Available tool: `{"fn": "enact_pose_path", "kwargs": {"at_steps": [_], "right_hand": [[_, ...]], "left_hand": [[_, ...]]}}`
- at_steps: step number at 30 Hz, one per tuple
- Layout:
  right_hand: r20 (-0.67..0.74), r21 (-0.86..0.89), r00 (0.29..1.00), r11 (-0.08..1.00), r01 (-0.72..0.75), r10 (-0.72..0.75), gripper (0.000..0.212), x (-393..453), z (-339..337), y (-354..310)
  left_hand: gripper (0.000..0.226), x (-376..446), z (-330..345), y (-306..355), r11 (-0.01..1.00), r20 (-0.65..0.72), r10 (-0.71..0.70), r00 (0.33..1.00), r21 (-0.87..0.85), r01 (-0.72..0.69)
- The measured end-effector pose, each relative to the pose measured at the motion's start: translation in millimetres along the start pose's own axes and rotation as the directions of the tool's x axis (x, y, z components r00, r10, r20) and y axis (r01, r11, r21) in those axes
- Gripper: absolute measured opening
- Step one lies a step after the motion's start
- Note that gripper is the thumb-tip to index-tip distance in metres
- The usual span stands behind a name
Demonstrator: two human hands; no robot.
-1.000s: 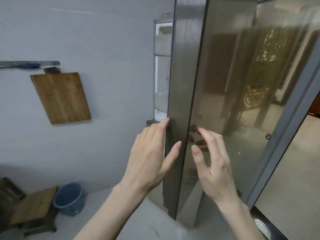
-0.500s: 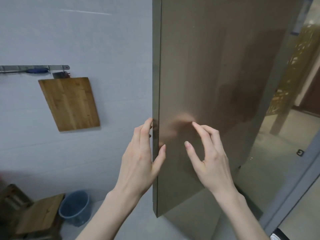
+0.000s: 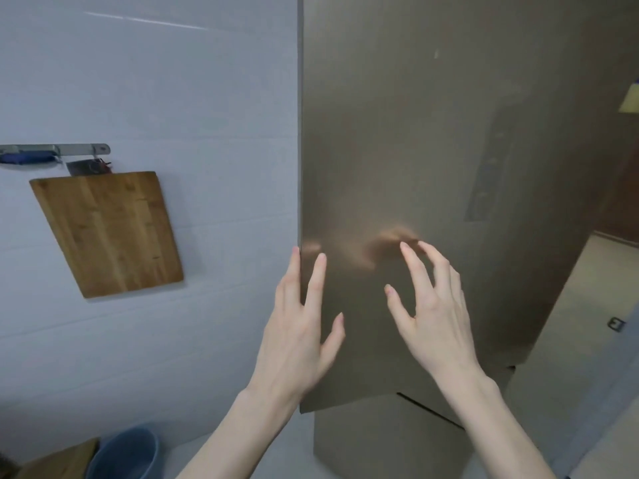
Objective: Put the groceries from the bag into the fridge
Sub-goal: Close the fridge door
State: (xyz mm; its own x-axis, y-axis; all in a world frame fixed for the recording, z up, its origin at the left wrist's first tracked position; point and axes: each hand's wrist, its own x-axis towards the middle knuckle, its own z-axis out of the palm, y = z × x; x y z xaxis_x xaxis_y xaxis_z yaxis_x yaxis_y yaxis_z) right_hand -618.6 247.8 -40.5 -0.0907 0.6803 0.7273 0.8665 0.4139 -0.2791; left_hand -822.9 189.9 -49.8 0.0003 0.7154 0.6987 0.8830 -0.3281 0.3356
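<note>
Fig. Fridge door (image 3: 432,150) being handled at its free edge, head view. The left hand (image 3: 301,337) is laid flat along the door's left edge, fingers spread, with one finger on the edge side and the others and thumb on the front face; nothing is clasped. The right hand (image 3: 432,312) is held open w/ fingers curled and spread, near the door front, approx. level with the left; contact cannot be told, and nothing is held. Both hands are mirrored faintly in the door.

Step in hand (judged): door work, not loading. Whether the door is being swung open or shut cannot be told from this view alone. No bag and no groceries are in view, and the fridge interior is hidden behind the door. If items remain to be put in, a wider swing at the edge is called for next, then a reach to the bag.

Materials: door is a tall flat slab, brushed bronze-grey metal, semi-glossy, w/ a square lower corner. Wall (image 3: 155,81) is smooth pale tile. A wooden cutting board (image 3: 107,233), rectangular w/ visible grain, is hung under a metal rail (image 3: 79,149). A round blue plastic bucket (image 3: 124,454) is set on the floor, bottom left.
</note>
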Motion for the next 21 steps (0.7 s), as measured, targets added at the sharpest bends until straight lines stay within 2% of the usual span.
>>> {"fn": "enact_pose_path", "kwargs": {"at_steps": [4, 11, 15, 21], "right_hand": [[0.021, -0.104, 1.000, 0.995, -0.010, 0.012, 0.067, 18.2, 17.2, 4.7], [0.005, -0.185, 0.999, 0.982, -0.031, 0.032, 0.067, 45.0, 46.1, 13.3], [-0.010, -0.231, 1.000, 0.973, -0.022, 0.021, 0.067, 58.0, 64.5, 19.9], [-0.036, -0.322, 0.999, 0.947, -0.016, 0.005, 0.065, 81.1, 83.0, 37.8]], "left_hand": [[0.079, 25.4, 14.5, -23.1, 1.000, 0.015, -0.014, 1.000, 0.001, 0.014], [0.075, 62.4, 40.9, -51.5, 0.989, 0.034, -0.039, 0.999, 0.146, 0.033], [0.071, 84.6, 61.8, -66.3, 0.968, -0.008, 0.014, 1.000, 0.250, -0.012], [0.065, 124.0, 100.3, -77.4, 0.972, 0.006, 0.097, 0.995, 0.214, -0.096]]}}
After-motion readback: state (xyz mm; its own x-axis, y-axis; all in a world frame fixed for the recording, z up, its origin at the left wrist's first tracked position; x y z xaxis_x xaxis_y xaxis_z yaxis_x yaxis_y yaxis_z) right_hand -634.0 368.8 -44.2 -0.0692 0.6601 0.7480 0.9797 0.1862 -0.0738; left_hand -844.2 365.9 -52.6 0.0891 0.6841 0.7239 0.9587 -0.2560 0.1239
